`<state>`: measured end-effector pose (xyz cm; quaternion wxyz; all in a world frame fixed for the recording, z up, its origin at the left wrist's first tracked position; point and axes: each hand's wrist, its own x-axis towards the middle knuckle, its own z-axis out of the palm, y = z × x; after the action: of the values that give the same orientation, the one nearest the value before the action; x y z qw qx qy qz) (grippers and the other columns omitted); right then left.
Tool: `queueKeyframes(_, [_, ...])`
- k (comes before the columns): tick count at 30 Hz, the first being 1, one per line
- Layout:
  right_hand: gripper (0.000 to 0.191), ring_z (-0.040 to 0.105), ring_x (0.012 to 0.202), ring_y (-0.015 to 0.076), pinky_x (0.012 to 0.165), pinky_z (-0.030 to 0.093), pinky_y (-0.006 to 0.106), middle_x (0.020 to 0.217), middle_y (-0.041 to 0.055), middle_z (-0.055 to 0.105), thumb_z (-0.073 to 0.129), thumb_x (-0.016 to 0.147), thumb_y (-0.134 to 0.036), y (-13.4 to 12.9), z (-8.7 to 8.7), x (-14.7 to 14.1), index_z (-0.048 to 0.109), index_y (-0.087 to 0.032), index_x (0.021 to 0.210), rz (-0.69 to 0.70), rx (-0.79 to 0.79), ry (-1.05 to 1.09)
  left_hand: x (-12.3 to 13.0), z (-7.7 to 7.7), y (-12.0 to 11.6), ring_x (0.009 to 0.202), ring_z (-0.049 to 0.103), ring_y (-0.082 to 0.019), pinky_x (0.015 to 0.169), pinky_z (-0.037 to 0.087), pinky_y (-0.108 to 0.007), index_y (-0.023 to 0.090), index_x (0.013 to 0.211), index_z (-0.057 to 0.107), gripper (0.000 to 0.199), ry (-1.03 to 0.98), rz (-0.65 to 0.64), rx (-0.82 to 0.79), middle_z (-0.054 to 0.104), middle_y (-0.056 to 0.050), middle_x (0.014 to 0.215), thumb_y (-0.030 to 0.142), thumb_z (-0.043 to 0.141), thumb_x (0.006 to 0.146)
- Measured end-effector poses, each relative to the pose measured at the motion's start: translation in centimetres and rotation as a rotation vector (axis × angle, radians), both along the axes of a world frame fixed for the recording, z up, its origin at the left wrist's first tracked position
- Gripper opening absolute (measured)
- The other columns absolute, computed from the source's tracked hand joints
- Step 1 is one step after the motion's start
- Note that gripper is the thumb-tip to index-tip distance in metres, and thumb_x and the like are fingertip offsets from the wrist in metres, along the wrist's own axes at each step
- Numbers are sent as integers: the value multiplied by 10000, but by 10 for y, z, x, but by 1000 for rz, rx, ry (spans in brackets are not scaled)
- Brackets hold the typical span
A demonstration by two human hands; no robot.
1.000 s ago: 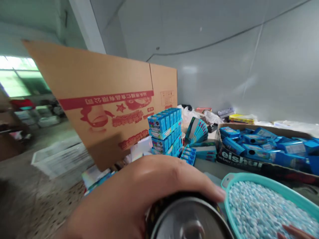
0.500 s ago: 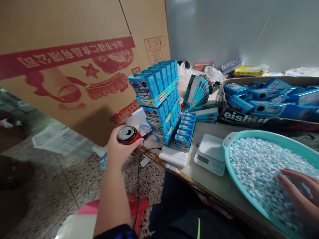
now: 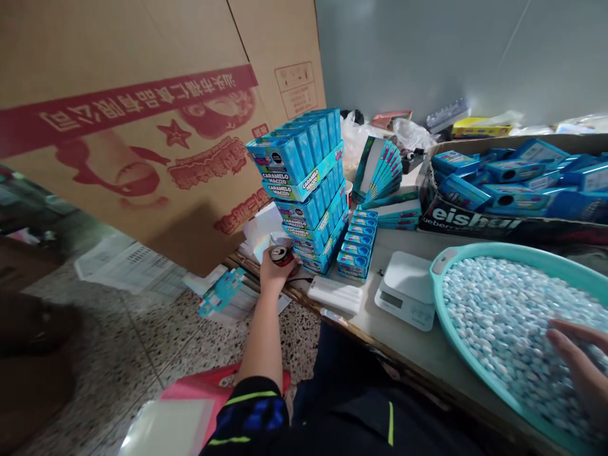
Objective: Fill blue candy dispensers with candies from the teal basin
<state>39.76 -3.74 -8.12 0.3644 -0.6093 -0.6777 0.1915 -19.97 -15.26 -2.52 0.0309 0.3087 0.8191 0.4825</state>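
My left hand [image 3: 272,277] is wrapped round an opened drink can [image 3: 280,254], dark and red with a silver top. It holds the can upright at the table's left end, beside a tall stack of blue candy boxes [image 3: 304,183]; whether the can's base touches the table is hidden. At the right edge, my right hand [image 3: 585,370] rests on small pale-blue and white candies [image 3: 503,316], its visible fingers stretched out and apart. Those candies fill a turquoise basin [image 3: 439,304]. Part of that hand lies outside the picture.
A white kitchen scale [image 3: 406,291] stands left of the basin. Near the table edge lies a white power strip-like block [image 3: 335,295] with a cable. A short row of blue boxes [image 3: 358,246], fanned cartons [image 3: 380,171] and an open carton [image 3: 446,218] of blue packets stand behind.
My left hand has carried the can right and forward, from beyond the table's edge to beside the stacked boxes. My right hand stays over the candies; the view has shifted slightly.
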Motion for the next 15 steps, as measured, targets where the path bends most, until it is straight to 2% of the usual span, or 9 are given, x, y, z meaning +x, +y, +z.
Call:
queueKeyframes(2, [379, 733, 1033, 373, 688, 551, 574, 1155, 132, 776, 616, 768, -792, -6, 8, -5, 734, -482, 952, -13, -34, 63, -2, -4, 1, 1147, 710, -297, 1054, 549, -442, 160, 1287, 523, 779, -16, -17, -8, 724, -126, 1182, 284, 942, 643])
queueKeyframes(4, [366, 716, 1056, 390, 724, 532, 598, 1160, 133, 770, 604, 772, -796, -9, 10, -6, 721, -499, 950, 1, -40, 75, -2, -6, -2, 1244, 668, -329, 1113, 516, -453, 149, 1354, 470, 936, -2, -20, 8, 676, -165, 1294, 304, 977, 583])
queueKeyframes(6, [353, 707, 1066, 395, 786, 524, 613, 1131, 134, 768, 576, 797, -798, -8, 9, -5, 701, -498, 936, 22, 6, 63, 1, -7, -10, 1370, 580, -371, 1168, 466, -436, 106, 1410, 412, 1066, 130, 49, 95, 560, -237, 1448, 367, 994, 556])
queueKeyframes(7, [351, 706, 1073, 390, 818, 525, 609, 1118, 134, 766, 567, 813, -792, -7, 8, -4, 694, -491, 939, 41, 29, 49, 6, -7, -16, 1381, 564, -375, 1170, 458, -425, 83, 1392, 423, 1024, 244, 127, 164, 531, -256, 1462, 411, 976, 596])
queueKeyframes(8, [350, 707, 1084, 383, 844, 530, 598, 1117, 132, 765, 567, 829, -780, -6, 8, -4, 695, -478, 953, 66, 40, 25, 11, -5, -23, 1329, 595, -358, 1142, 473, -417, 74, 1315, 481, 867, 380, 207, 233, 565, -247, 1399, 444, 933, 674])
queueKeyframes(10, [365, 706, 1131, 365, 890, 544, 568, 1158, 120, 763, 570, 866, -738, -5, 12, -9, 710, -430, 1004, 106, 42, -25, 29, -1, -39, 1017, 689, -258, 963, 542, -378, 132, 1001, 582, 376, 628, 275, 318, 676, -143, 1045, 428, 771, 865])
queueKeyframes(11, [383, 703, 1158, 361, 921, 549, 559, 1196, 111, 761, 569, 882, -716, -5, 15, -14, 721, -397, 1030, 119, 37, -50, 40, 2, -45, 818, 664, -204, 833, 545, -339, 178, 838, 555, 260, 720, 217, 327, 647, -76, 834, 380, 700, 917])
queueKeyframes(12, [405, 702, 1175, 363, 953, 549, 561, 1222, 105, 760, 565, 895, -698, -7, 21, -21, 732, -361, 1044, 125, 38, -70, 53, 6, -48, 669, 601, -167, 708, 514, -301, 206, 732, 508, 283, 787, 101, 323, 588, -30, 691, 333, 665, 930])
queueKeyframes(15, [474, 689, 1219, 390, 1049, 500, 634, 1291, 111, 749, 528, 931, -656, -13, 39, -43, 756, -277, 1103, 113, 100, -102, 100, 15, -38, 511, 492, -124, 544, 420, -246, 215, 668, 475, 298, 888, -361, 384, 520, 20, 565, 187, 692, 870])
